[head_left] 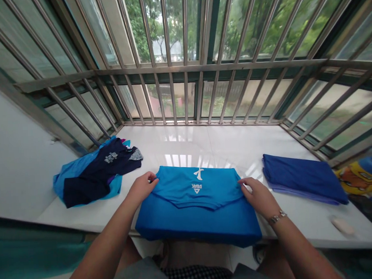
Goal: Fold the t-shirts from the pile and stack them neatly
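Note:
A bright blue T-shirt (175,185) with white printing lies partly folded in front of me, its neckline toward me. Under its near part spreads a deeper blue layer of cloth (198,225) that hangs over the ledge's front edge; whether it is the same garment I cannot tell. My left hand (144,185) pinches the shirt's left edge between thumb and fingers. At the opposite edge, my right hand (256,194), with a metal bracelet at the wrist, grips the cloth the same way.
A heap of loose clothes (95,172), navy and light blue, lies at the left of the white ledge (186,139). Folded dark blue garments (301,177) rest at the right, beside a yellow and blue object (363,177) and a small pale item (343,226). Metal bars (186,68) line the window.

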Tool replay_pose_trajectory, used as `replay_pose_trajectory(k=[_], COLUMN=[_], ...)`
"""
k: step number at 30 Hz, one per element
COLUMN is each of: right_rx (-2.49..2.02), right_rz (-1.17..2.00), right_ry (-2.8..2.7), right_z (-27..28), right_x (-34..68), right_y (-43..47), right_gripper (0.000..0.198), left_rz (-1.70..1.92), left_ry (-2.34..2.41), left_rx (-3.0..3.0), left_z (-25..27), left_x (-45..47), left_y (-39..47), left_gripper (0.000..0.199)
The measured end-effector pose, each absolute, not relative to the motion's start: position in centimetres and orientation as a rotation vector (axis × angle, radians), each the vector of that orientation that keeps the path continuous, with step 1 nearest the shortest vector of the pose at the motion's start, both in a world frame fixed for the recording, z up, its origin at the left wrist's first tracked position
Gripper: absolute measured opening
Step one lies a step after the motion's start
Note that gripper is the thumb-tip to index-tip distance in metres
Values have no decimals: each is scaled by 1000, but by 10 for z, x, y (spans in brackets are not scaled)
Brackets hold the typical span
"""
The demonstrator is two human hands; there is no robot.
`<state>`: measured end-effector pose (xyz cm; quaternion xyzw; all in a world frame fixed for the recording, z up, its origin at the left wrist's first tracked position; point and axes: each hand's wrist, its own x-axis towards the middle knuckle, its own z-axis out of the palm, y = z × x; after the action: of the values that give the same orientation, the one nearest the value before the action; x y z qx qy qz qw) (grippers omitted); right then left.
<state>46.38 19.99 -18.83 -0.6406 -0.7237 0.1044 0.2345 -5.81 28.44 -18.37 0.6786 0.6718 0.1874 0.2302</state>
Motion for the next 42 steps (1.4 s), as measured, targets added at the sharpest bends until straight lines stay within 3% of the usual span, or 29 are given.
replay_pose_trajectory(k=[8,15,22,28,34,42], right_rx=[-1994,-2056,-2121,-2061,-1699,-1496], right_rz=[385,501,298,68,-60,61], right_ry=[-2216,-2270,-2123,-1974,-1852,-2120], right_z=[-176,-168,-159,-131,-126,-203], right_x=[459,464,461,461,472,479], right_y=[284,333,363,371,301,157], right_gripper=[45,12,18,28,23,27], left_rz=[178,-58,84,393,645,636], left_ry=[1685,1522,1609,1739,1617,1276], left_rx=[2134,2056,2001,2094,2270,2391], left_z=[-160,-151,-149,-116,-97,-181], left_x=[-34,-26,-24,-13,-32,-76], left_y=[365,422,448,462,402,240], left_gripper=[35,21,18,17,18,13])
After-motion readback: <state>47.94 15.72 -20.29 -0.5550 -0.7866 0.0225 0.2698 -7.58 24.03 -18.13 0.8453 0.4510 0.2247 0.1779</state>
